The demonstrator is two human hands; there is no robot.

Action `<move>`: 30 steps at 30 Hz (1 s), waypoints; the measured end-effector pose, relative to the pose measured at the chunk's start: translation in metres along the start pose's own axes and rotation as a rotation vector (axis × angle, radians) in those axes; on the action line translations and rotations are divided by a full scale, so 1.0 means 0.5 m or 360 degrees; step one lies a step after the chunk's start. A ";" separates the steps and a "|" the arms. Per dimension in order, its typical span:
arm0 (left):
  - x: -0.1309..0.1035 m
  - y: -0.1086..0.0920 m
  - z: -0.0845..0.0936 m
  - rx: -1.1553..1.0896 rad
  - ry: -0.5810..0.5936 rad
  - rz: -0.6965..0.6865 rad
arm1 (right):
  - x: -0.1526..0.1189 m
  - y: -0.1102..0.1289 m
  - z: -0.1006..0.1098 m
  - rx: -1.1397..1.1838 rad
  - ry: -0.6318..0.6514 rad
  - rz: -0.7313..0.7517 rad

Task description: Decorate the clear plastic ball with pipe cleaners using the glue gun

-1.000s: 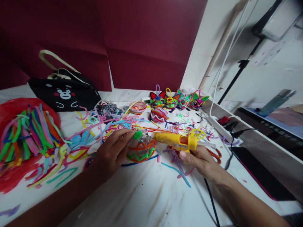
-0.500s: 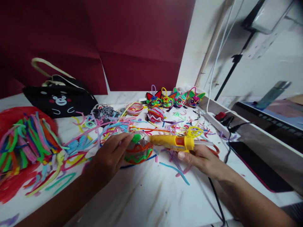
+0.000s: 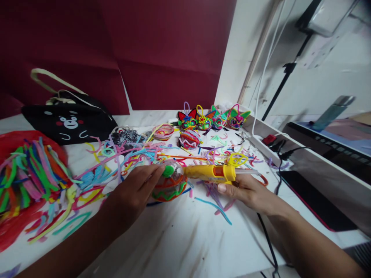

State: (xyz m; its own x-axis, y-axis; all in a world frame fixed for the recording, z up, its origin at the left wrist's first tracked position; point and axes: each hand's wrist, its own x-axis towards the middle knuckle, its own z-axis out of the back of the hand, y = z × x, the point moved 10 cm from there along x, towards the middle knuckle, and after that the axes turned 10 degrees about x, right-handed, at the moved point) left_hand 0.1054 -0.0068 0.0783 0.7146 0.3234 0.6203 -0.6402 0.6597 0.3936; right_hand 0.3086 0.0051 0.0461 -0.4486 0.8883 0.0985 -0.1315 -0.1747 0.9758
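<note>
My left hand (image 3: 137,187) is closed on the left side of a clear plastic ball (image 3: 171,185), which has orange and green zigzag pipe cleaners around it. A round green piece (image 3: 167,171) sits at the top of the ball, by my fingertips. In my right hand (image 3: 246,191) is a yellow hot glue gun (image 3: 210,173), gripped at its handle. Its nozzle points left and meets the ball's upper right side; whether it touches I cannot tell. A clear glue stick (image 3: 246,172) sticks out of its back end.
Finished pipe-cleaner animal heads (image 3: 204,119) stand at the back, near a striped ball (image 3: 189,139). Loose pipe cleaners (image 3: 142,156) cover the middle. A bundle lies on a red bag (image 3: 55,141) at left, before a black tote (image 3: 69,123). A black phone-like slab (image 3: 315,200) lies right.
The view has shifted slightly. The round green piece shows more of its face at the top of the ball. Both hands keep their holds, and the glue gun stays against the ball's right side.
</note>
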 end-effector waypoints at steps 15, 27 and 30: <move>0.001 -0.035 -0.001 0.0293 -0.0009 -0.0220 | -0.004 0.005 0.015 0.0027 -0.0021 0.0057; -0.001 -0.050 -0.006 0.0510 -0.0035 -0.0340 | -0.003 -0.001 0.006 0.0103 0.0022 0.0015; -0.004 -0.045 -0.011 0.0489 -0.0002 -0.0311 | 0.000 -0.008 0.005 0.0105 0.0003 -0.0012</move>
State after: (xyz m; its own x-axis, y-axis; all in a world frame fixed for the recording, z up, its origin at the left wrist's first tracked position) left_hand 0.1197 -0.0185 0.0644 0.8315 0.2103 0.5141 -0.5467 0.4740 0.6903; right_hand 0.3112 0.0070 0.0427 -0.4494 0.8887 0.0911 -0.0763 -0.1398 0.9872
